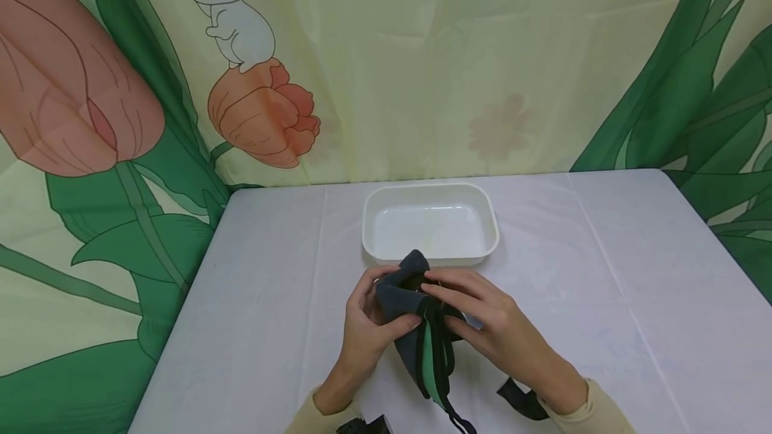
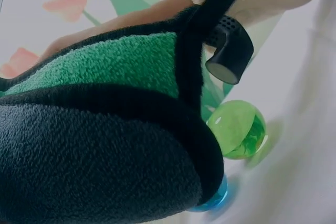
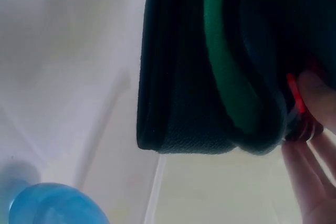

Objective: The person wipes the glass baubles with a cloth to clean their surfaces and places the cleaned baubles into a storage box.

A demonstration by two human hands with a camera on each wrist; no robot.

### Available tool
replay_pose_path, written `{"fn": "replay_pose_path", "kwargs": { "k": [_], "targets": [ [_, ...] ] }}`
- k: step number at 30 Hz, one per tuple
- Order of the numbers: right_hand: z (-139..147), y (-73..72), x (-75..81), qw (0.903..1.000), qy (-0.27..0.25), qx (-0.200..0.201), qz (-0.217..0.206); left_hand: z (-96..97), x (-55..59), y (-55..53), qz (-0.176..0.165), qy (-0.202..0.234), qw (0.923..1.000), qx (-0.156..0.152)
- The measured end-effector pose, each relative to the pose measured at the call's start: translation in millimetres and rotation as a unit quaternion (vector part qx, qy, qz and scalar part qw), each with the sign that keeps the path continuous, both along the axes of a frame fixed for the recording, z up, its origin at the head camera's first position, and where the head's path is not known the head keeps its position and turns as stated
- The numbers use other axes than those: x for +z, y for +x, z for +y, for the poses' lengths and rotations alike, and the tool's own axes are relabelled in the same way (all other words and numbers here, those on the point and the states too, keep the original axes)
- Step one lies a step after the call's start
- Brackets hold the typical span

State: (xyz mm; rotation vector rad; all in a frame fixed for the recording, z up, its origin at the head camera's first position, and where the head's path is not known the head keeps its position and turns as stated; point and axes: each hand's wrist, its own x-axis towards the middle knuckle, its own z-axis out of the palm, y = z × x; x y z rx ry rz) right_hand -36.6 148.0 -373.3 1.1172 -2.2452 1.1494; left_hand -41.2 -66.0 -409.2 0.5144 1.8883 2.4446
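Both hands hold a folded cloth [image 1: 407,347] over the table in front of the white basin. It is dark blue-grey and fuzzy on one face and green on the other, with black edging and a loop hanging low. My left hand [image 1: 372,327] grips its left side, thumb across the front. With fingertips at the hollow at the top and thumb lower on the edging, my right hand [image 1: 503,317] holds the other side. In the right wrist view, a shiny red-and-dark thing [image 3: 298,98] shows between fingers and the fold; I cannot tell what it is.
A white rectangular basin [image 1: 431,261] stands behind the cloth on a white-covered table [image 1: 271,300]. A clear green ball [image 2: 239,129] and a blue one [image 2: 216,199] rest close together on the surface. Black straps lie by both wrists, and a printed curtain hangs behind.
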Motion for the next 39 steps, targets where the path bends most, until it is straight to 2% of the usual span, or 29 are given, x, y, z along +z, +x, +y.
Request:
{"fn": "replay_pose_path", "kwargs": {
  "k": [3,6,9,14,19,23,28,31,36,39],
  "targets": [
    [-0.1,1.3,0.3,0.9985,-0.009,-0.02,-0.05,0.0,-0.7,-0.9,0.0,0.001,1.0,-0.001],
    [-1.4,3.0,0.6,0.9925,-0.027,-0.042,-0.111,-0.3,-1.5,-1.4,0.003,0.004,1.0,-0.004],
    [-3.1,3.3,0.4,0.9875,-0.042,-0.054,-0.142,-1.0,-2.7,-1.3,0.0,0.002,1.0,-0.001],
    [-3.7,3.3,-1.7,0.9898,-0.029,-0.053,-0.129,-2.7,-3.9,0.7,-0.013,-0.007,0.9998,0.011],
    [-2.0,2.6,-2.5,0.9965,0.001,-0.029,-0.078,-4.2,-5.5,1.3,-0.019,-0.012,0.9995,0.021],
    [-1.1,1.1,-4.0,0.9985,0.006,-0.004,-0.055,-4.4,-6.0,0.8,-0.018,-0.008,0.9997,0.014],
    [-0.2,1.9,-2.7,0.9988,0.011,-0.002,-0.048,-4.0,-4.9,0.2,-0.008,-0.005,1.0,0.001],
    [-0.9,4.1,0.7,0.9972,0.006,-0.017,-0.073,-4.1,-5.2,0.1,0.002,-0.003,1.0,-0.009],
    [-3.4,6.8,4.6,0.986,-0.032,-0.046,-0.157,-4.2,-6.5,0.9,0.017,-0.001,0.9996,-0.022],
    [-3.4,7.2,4.9,0.9825,-0.036,-0.052,-0.175,-3.5,-6.0,1.0,0.017,0.001,0.9996,-0.021]
  ]
}}
